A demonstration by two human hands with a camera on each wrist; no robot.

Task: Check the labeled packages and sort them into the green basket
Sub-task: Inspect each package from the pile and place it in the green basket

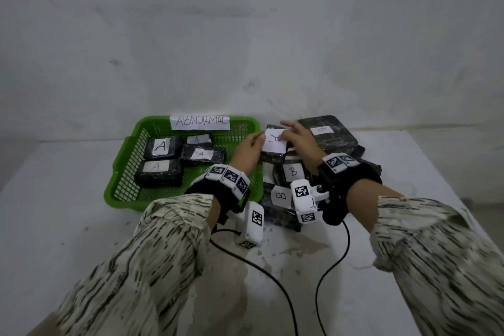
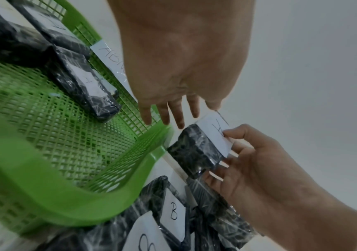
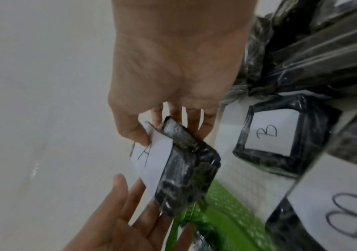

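My right hand (image 1: 293,136) grips a small black wrapped package with a white "A" label (image 1: 274,142), held just above the right rim of the green basket (image 1: 109,194). In the right wrist view the thumb lies on the label and the fingers sit behind the package (image 3: 186,171). My left hand (image 1: 256,139) is beside the package's left edge with straight fingers (image 3: 130,200) and grips nothing. In the left wrist view its fingertips (image 2: 180,124) hover at the package's (image 2: 194,152) end. Several "A" packages (image 1: 162,147) lie in the basket.
An "ABNORMAL" paper sign (image 1: 200,122) stands on the basket's far rim. A pile of black packages labelled "B" (image 1: 293,172) lies right of the basket, with a larger one (image 1: 327,131) behind. Two black cables (image 1: 272,281) run over the white table toward me. A wall stands behind.
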